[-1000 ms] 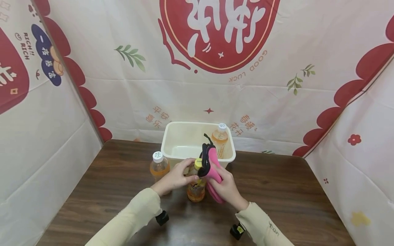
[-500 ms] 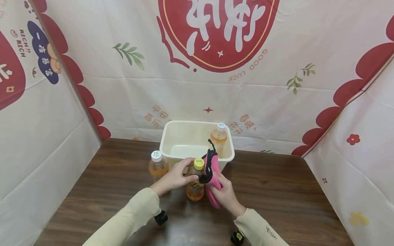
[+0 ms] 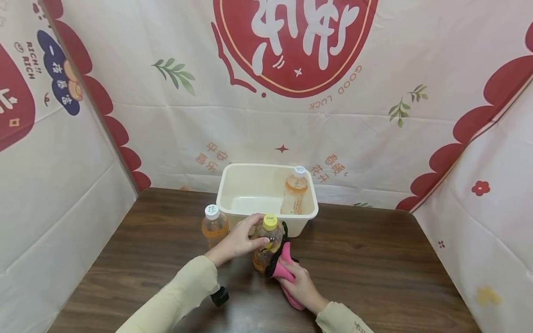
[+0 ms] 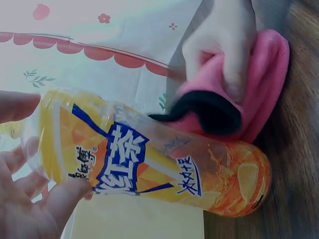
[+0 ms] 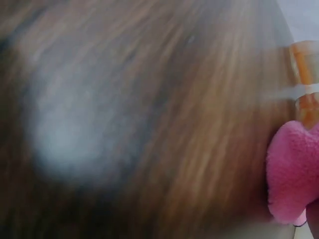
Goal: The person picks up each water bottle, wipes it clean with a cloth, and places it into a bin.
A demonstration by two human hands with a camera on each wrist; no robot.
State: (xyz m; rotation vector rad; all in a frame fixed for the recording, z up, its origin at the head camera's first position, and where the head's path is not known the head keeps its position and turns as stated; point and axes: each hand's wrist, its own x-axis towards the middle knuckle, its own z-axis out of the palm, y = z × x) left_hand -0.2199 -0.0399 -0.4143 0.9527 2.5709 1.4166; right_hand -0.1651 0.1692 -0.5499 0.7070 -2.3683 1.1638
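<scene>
My left hand [image 3: 238,239] grips the upper part of a yellow-capped tea bottle [image 3: 262,257], which stands on the table in front of the tub. In the left wrist view the bottle's orange and yellow label [image 4: 119,154] shows, with fingers and thumb around its neck end. A pink cloth with black edging [image 3: 286,270] is bunched in my right hand [image 3: 302,287], low against the bottle's right side. The right wrist view catches only part of the pink cloth [image 5: 294,172] at its right edge.
A cream tub [image 3: 233,203] stands behind, holding a white-capped bottle [image 3: 295,192] at its right end. Another white-capped bottle [image 3: 214,227] is left of my left hand. Brown wooden table [image 3: 374,268] lies around; printed cloth walls [image 3: 166,138] enclose the back and sides.
My right hand and the pink cloth have moved down along the bottle, from near its cap toward its base. My left hand has kept its hold on the bottle.
</scene>
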